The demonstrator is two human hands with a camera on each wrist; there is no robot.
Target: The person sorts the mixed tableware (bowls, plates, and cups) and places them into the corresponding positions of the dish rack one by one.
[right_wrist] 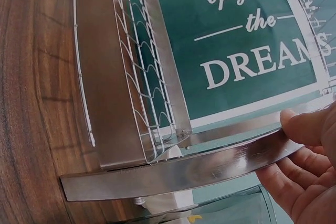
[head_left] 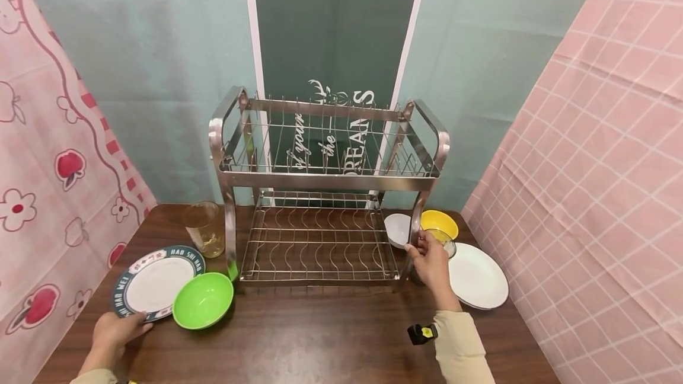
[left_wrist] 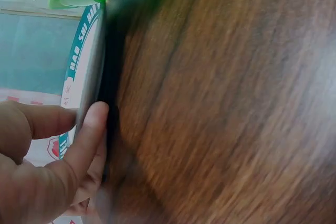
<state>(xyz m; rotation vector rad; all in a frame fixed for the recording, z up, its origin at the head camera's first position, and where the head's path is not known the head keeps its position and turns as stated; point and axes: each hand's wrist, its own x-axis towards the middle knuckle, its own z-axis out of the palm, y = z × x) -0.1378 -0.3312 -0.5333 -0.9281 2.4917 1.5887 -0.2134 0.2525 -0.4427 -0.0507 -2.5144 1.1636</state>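
Thumb and fingers of my left hand (head_left: 114,333) pinch the near rim of a white plate (head_left: 155,284) with a dark green lettered border. In the left wrist view, the thumb and fingers lie on opposite faces of that rim. A green bowl (head_left: 203,304) overlaps the plate's right edge. My right hand (head_left: 434,265) grips the right front leg of a two-tier metal dish rack (head_left: 331,182). Seen from the right wrist, the thumb and fingers hold either side of the curved steel leg (right_wrist: 210,169). Both rack tiers hold no dishes.
Left of the rack stands a clear drinking glass (head_left: 208,239). To the right are a white bowl (head_left: 397,230), a yellow bowl (head_left: 440,223), a white plate (head_left: 480,280) and a glass vessel (head_left: 450,248) partly hidden by the right hand. Curtains surround the wooden table (head_left: 299,339).
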